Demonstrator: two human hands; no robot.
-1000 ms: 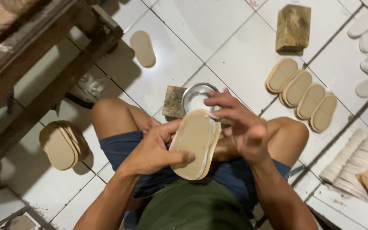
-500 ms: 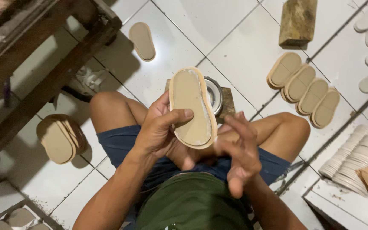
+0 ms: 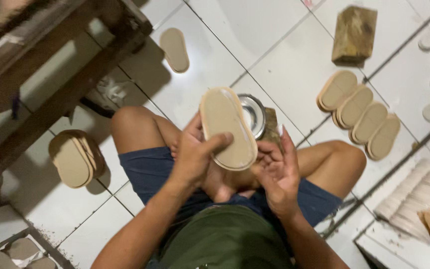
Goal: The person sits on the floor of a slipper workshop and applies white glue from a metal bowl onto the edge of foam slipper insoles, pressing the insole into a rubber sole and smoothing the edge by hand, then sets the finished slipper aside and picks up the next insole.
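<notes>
A tan oval shoe sole [image 3: 227, 127] is held upright over my lap, its flat face toward the camera. My left hand [image 3: 192, 154] grips it from the left, thumb across its lower face. My right hand [image 3: 277, 172] sits just right of the sole's lower edge, fingers curled and touching that edge. A small metal bowl [image 3: 254, 113] stands on a wooden block [image 3: 271, 125] on the floor right behind the sole.
A row of several tan soles [image 3: 359, 114] lies on the white tiles to the right, a wooden block [image 3: 354, 34] beyond them. One single sole [image 3: 174, 49] lies far left, a stack [image 3: 74, 158] by my left knee. A dark wooden bench [image 3: 41, 65] borders the left.
The sole went from lying flat between both hands to standing upright in my left hand. My right hand let go, dropped lower, then came back to the sole's lower right edge.
</notes>
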